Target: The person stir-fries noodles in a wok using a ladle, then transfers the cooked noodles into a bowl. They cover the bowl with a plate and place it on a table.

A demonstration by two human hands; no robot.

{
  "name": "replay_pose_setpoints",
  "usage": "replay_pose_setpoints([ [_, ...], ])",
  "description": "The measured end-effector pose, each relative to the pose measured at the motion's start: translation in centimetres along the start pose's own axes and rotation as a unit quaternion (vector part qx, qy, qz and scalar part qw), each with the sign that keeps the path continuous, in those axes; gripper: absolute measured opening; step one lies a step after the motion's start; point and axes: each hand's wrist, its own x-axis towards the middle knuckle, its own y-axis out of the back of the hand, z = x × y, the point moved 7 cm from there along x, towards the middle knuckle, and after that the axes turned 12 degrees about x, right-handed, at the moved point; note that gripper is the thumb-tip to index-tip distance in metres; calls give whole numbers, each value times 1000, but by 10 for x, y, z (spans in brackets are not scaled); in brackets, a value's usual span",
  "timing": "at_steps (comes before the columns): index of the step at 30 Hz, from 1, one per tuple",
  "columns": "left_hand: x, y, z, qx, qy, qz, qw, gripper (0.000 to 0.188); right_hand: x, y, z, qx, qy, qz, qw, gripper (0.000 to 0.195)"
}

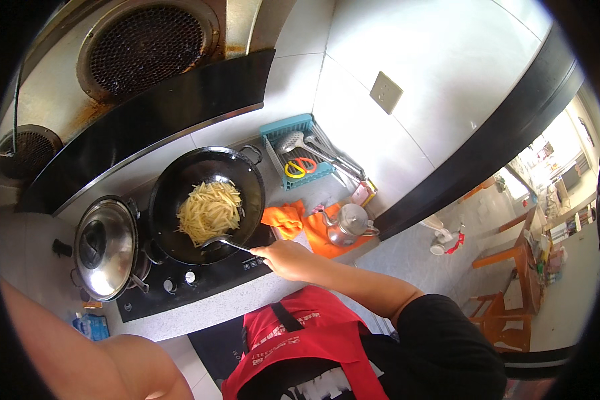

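A black wok (252, 197) sits on the glass-topped stove (220, 282), holding a heap of pale yellow cut strips (210, 210) that look like potato. My right hand (283, 260) grips the handle of a metal turner or ladle (234, 244). Its head rests against the near side of the heap, partly hidden among the strips. To the wok's left, a domed steel lid (111, 270) covers another pan. My left arm stretches up along the lower left, but the hand itself is out of view. Two control knobs (190, 278) lie near the stove's front edge.
Right of the wok, a teal rack (279, 131) holds a skimmer (291, 142) and scissors (295, 169). A metal kettle (347, 226) stands on orange cloth (317, 235). The range hood (67, 60) overhangs the stove. A blue pouch (92, 327) lies at lower left.
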Motion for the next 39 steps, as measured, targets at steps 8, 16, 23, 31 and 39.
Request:
replay_pose_setpoints([
  [8, -6, 8, 1, 13, 8, 1, 1000, 60, 4, 0, 3, 4, 1, 7, 1000, 42],
  [16, -4, 27, 9, 30, 16, 26, 999, 60, 5, 19, 18, 9, 44, 42, 998, 35],
  [23, -8, 60, 14, 93, 46, 60, 993, 60, 8, 40, 12, 125, 45, 41, 990, 35],
  [31, -198, 96, -62, 144, 506, 22, 850, 35, 21, 9, -4, 120, 15, -3, 993, 37],
  [39, -412, 95, 13, 107, 805, 101, 575, 24, 29, -2, -12, 128, 123, 1, 984, 38],
])
